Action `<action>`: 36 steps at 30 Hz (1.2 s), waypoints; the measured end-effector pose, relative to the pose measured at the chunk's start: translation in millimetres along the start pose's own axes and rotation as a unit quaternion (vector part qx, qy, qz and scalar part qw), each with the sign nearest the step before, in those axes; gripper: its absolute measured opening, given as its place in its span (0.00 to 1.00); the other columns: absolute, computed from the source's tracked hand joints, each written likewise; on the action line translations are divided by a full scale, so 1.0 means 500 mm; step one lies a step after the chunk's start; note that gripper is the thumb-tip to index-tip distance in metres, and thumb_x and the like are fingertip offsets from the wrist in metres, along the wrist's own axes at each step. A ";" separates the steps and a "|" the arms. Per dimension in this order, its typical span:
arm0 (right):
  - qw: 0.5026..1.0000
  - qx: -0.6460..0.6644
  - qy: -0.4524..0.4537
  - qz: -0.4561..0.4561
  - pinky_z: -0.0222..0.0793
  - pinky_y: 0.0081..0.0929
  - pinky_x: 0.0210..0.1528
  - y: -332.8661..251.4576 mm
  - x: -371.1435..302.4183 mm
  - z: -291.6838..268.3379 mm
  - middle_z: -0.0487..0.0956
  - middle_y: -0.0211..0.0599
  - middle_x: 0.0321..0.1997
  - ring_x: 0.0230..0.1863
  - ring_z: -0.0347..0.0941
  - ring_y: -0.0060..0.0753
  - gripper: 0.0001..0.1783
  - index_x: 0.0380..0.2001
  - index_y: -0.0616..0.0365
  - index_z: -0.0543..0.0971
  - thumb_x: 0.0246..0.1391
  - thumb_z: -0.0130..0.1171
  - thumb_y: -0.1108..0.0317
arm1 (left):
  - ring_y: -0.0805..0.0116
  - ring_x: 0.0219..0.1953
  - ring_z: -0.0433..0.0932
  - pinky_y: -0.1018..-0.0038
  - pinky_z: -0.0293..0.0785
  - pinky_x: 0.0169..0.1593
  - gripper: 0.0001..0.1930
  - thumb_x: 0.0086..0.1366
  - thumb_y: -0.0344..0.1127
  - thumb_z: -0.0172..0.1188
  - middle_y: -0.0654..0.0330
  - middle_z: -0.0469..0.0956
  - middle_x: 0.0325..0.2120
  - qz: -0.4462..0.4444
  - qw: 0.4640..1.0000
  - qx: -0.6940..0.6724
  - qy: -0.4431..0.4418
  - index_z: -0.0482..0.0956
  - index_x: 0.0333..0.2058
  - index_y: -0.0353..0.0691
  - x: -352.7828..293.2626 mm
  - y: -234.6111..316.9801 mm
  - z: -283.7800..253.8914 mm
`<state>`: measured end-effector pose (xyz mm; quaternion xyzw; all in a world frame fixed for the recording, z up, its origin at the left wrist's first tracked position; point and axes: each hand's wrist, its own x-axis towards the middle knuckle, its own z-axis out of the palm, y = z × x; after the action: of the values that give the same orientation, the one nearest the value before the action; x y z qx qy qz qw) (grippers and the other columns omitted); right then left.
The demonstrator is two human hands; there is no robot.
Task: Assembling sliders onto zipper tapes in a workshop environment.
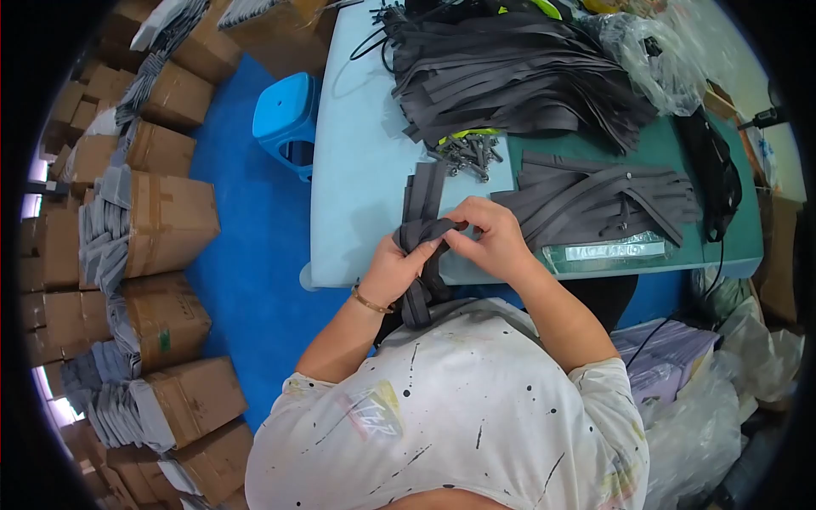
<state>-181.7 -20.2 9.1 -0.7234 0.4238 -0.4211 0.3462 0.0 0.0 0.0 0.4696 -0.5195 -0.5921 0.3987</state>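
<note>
Right now, seen from above, both your hands meet just left of the frame's centre, at the near edge of a pale blue table [357, 178]. Your left hand [393, 270] is closed around a bundle of dark grey strips [422, 228], with a gold bracelet [371, 300] at the wrist. Your right hand [491, 238] pinches the top of the same bundle, thumb and fingertips pressed together on it. The bundle runs from the tabletop, through your hands, and hangs down toward your lap at lower centre.

Risks, as a judgement: the hanging tail is loose, so strips could slide out of your left grip and drop to the blue floor [246, 255] if you ease your fingers. The part lying on the table could drag toward the edge as you pull.

Above your hands, near the centre top, sits a small heap of metal parts [469, 155]; a sweeping strip could scatter them. Further up lies a big pile of strips [518, 72], and to the right a smaller pile [595, 200] beside a clear packet [608, 252]. Pulling blindly could tangle your bundle with either pile.

Cardboard boxes [161, 221] line the left of the frame, and a blue stool [287, 110] stands at upper left.
</note>
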 end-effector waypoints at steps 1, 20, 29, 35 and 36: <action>0.999 0.017 0.019 0.020 0.66 0.22 0.23 -0.006 0.001 -0.001 0.75 0.32 0.25 0.26 0.74 0.26 0.07 0.27 0.56 0.78 0.42 0.62 0.69 | 0.83 0.13 0.63 0.84 0.58 0.17 0.12 0.58 0.36 0.60 0.69 0.69 0.16 -0.040 0.999 -0.019 -0.014 0.76 0.40 0.39 0.003 0.010 -0.002; 0.994 0.047 0.007 0.098 0.66 0.21 0.25 -0.023 -0.015 -0.014 0.75 0.30 0.23 0.24 0.71 0.26 0.06 0.26 0.56 0.80 0.43 0.63 0.67 | 0.84 0.13 0.61 0.85 0.54 0.16 0.08 0.55 0.32 0.62 0.71 0.69 0.15 -0.088 0.993 -0.074 -0.011 0.76 0.33 0.38 0.003 0.038 0.014; 0.972 0.174 0.157 -0.008 0.60 0.16 0.24 -0.059 -0.031 -0.040 0.70 0.29 0.24 0.24 0.65 0.20 0.04 0.26 0.58 0.80 0.42 0.62 0.74 | 0.87 0.15 0.59 0.86 0.50 0.16 0.12 0.54 0.33 0.64 0.71 0.72 0.18 -0.024 0.997 -0.035 -0.060 0.78 0.36 0.34 0.029 0.126 0.057; 0.883 0.206 0.422 0.009 0.60 0.14 0.27 -0.009 -0.062 -0.238 0.70 0.23 0.23 0.25 0.63 0.13 0.04 0.22 0.60 0.76 0.49 0.59 0.75 | 0.78 0.26 0.72 0.82 0.69 0.33 0.11 0.55 0.31 0.62 0.64 0.77 0.24 -0.006 0.946 0.122 -0.300 0.77 0.35 0.31 0.140 0.156 0.142; 0.843 0.214 0.492 0.033 0.60 0.13 0.29 0.013 -0.069 -0.297 0.72 0.23 0.24 0.26 0.64 0.13 0.05 0.23 0.61 0.76 0.50 0.59 0.73 | 0.78 0.26 0.73 0.81 0.70 0.32 0.11 0.55 0.31 0.62 0.63 0.77 0.24 -0.046 0.939 0.107 -0.325 0.77 0.35 0.32 0.166 0.170 0.163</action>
<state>-327.6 -13.1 52.7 -0.3149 0.4613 -0.7904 0.2517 -100.6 -72.0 73.9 0.3151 -0.6589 -0.6709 0.1279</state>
